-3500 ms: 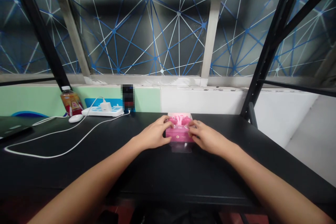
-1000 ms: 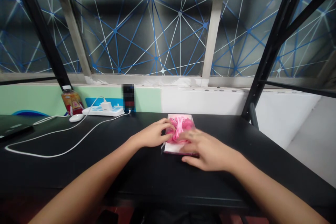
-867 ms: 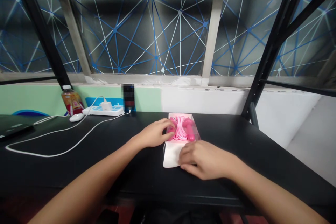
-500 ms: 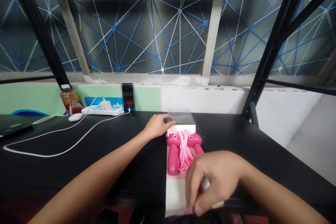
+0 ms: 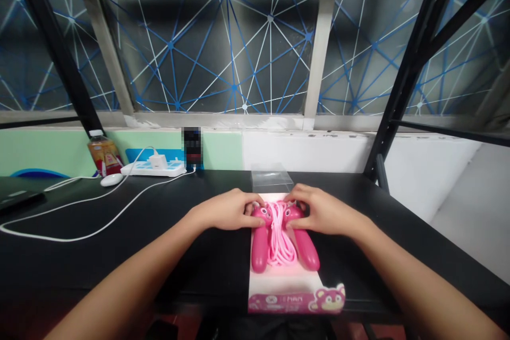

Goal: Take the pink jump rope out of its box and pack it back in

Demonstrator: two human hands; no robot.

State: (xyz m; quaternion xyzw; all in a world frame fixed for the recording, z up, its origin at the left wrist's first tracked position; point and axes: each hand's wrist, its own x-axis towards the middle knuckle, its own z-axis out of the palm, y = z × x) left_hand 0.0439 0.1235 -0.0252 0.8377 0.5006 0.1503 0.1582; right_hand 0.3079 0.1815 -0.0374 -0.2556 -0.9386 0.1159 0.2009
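Observation:
A pink jump rope lies on a long white and pink card. Its cord is coiled between two dark pink handles with animal-shaped heads. My left hand pinches the head of the left handle, thumb below and fingers above. On the other side, my right hand grips the head of the right handle the same way. A printed purple flap with a cartoon bear forms the near end of the card. Clear plastic packaging extends from the far end.
The card lies on a black desk, its near end at the front edge. At the back left are a drink bottle, a white mouse, a power strip and a looping white cable. Black metal posts rise on both sides.
My right hand has moved from the card's near end up to the right handle, uncovering the printed flap. My left hand has shifted from the card's far left edge onto the left handle.

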